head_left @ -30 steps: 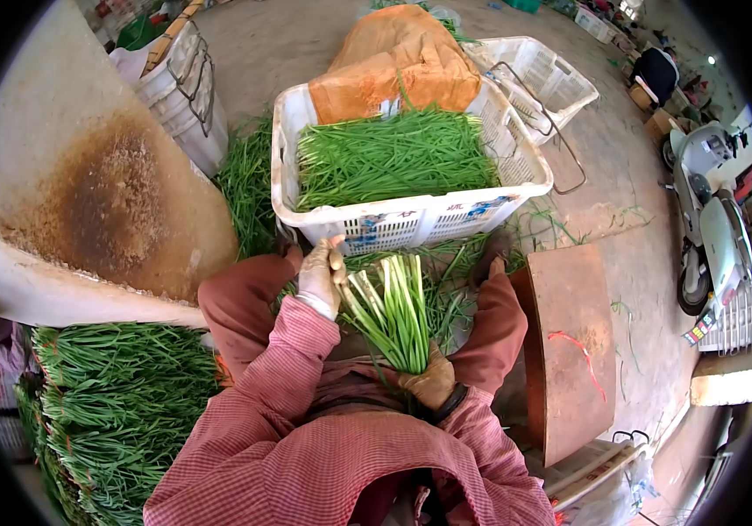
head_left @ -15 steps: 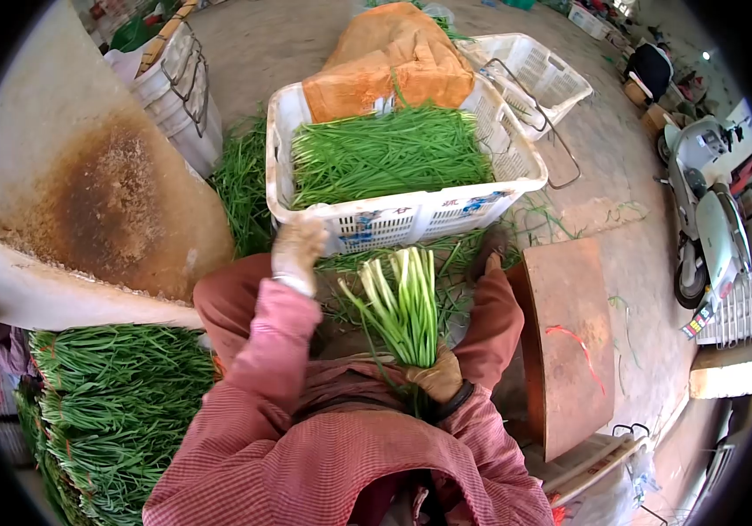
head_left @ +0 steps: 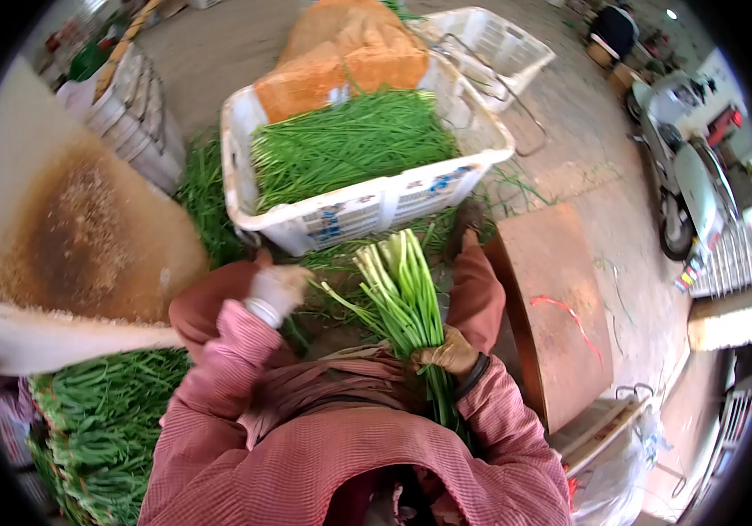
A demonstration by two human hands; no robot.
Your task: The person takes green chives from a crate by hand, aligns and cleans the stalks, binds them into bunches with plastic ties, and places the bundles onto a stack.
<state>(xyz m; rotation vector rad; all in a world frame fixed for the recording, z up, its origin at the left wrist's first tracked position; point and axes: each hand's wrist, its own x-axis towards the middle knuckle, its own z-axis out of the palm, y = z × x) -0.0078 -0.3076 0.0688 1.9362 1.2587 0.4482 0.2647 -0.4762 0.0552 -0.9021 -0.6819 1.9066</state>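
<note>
My right hand, in a worn glove, is wrapped round a bunch of garlic chives above my lap. The pale stem ends point up and away from me, and the green leaves hang down below the fist. A few stems stick out to the left of the bunch. My left hand, also gloved, is by my left knee, apart from the bunch; motion blurs its fingers. Just beyond my knees stands a white plastic crate, with loose chives lying in it.
An orange sack leans over the crate's far side. Tied green bundles are piled at my left, below a stained pale slab. A brown board stands at my right. Farther off are a scooter and a person.
My left hand has moved down and back from the crate's near edge to beside my knee. My right hand still grips the chives, which lean slightly more left. The view has turned rightward.
</note>
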